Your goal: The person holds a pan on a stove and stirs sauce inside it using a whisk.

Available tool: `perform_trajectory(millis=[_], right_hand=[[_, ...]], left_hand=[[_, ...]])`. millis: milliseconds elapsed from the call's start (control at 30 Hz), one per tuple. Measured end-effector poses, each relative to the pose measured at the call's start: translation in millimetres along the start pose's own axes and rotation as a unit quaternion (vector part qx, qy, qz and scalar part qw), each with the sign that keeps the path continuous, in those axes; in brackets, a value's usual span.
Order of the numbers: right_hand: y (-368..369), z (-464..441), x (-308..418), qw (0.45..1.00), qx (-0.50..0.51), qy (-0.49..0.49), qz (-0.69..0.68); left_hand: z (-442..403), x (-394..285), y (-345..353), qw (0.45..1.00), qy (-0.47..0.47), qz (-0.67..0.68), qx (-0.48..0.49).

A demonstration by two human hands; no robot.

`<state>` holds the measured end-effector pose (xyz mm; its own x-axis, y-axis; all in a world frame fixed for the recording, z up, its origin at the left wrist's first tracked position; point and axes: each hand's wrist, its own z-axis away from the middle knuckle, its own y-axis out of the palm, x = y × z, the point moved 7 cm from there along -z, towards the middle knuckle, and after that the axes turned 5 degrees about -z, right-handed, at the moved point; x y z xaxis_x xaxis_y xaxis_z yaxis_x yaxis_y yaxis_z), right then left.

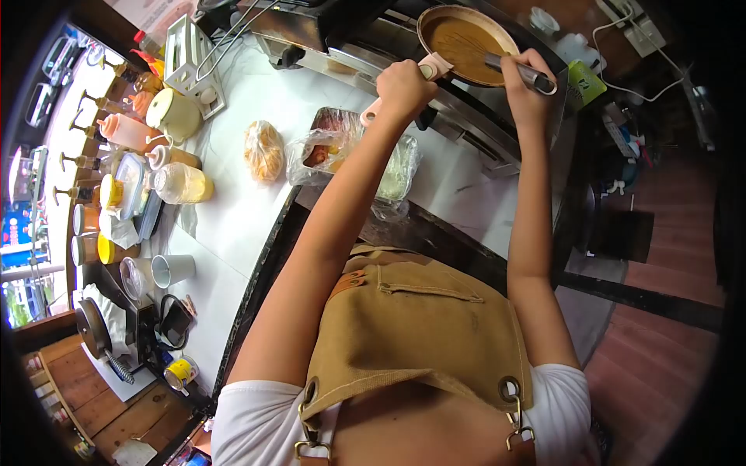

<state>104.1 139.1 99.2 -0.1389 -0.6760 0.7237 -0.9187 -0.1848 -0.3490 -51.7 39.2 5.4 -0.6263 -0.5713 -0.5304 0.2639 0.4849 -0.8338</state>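
My left hand (406, 92) is wrapped round the pale pink handle of a pan (423, 33), which sits on the stove at the top. Brown sauce (465, 48) fills much of the pan. In my right hand (528, 87) is the metal handle of a whisk (522, 71), and its wires dip into the sauce. Below my left hand, a metal tray (336, 122) with plastic-wrapped food stands on the counter, partly behind my left forearm. A plastic-wrapped container (399, 167) lies between my forearms.
Left of the tray lies a bagged orange item (263, 151). Squeeze bottles (128, 132), a cream jar (172, 115), a white crate (192, 66) and a cup (172, 269) stand farther left. A green packet (586, 84) and white cable are right of the pan.
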Motion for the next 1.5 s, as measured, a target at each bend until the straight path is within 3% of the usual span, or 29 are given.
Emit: perform_trajectory(millis=[100,233,300,367,433,600,700,900,1033,1200,1433,1500], right_hand=[[11,-3,-5,0.999,0.001,-0.035,-0.011],[1,2,-10,0.999,-0.037,0.011,0.034],[-4,9,8,0.999,-0.040,-0.014,0.023],[-2,16,25,0.999,-0.010,-0.039,-0.001],[6,16,14,0.999,0.014,0.006,-0.033],[3,8,-11,0.996,-0.087,-0.020,-0.008],[-9,10,1,0.996,-0.088,0.028,-0.013],[-5,7,1,0.995,-0.075,0.044,-0.052],[-12,7,-10,0.991,-0.130,-0.002,-0.012],[-13,13,15,0.997,-0.069,0.016,-0.017],[-12,5,-4,0.991,-0.125,0.039,-0.015],[-14,7,11,0.992,-0.100,0.072,0.003]], left_hand=[[0,-1,0,1.000,-0.010,0.006,0.019],[-2,1,0,1.000,-0.010,0.000,0.001],[-2,3,2,1.000,-0.017,0.001,-0.007],[-2,2,3,1.000,-0.018,0.002,0.003],[-1,-1,0,0.999,-0.022,-0.014,0.019],[1,1,3,1.000,-0.009,-0.020,-0.011],[-1,-4,-1,0.999,-0.004,-0.038,0.024],[2,-5,-4,0.999,-0.014,-0.040,0.005],[-1,-5,-5,0.999,-0.002,-0.038,-0.006],[-1,-3,-1,0.999,-0.015,-0.035,0.020],[-1,-3,-2,0.999,-0.013,-0.030,0.028],[0,-2,-2,0.999,-0.014,-0.033,0.027]])
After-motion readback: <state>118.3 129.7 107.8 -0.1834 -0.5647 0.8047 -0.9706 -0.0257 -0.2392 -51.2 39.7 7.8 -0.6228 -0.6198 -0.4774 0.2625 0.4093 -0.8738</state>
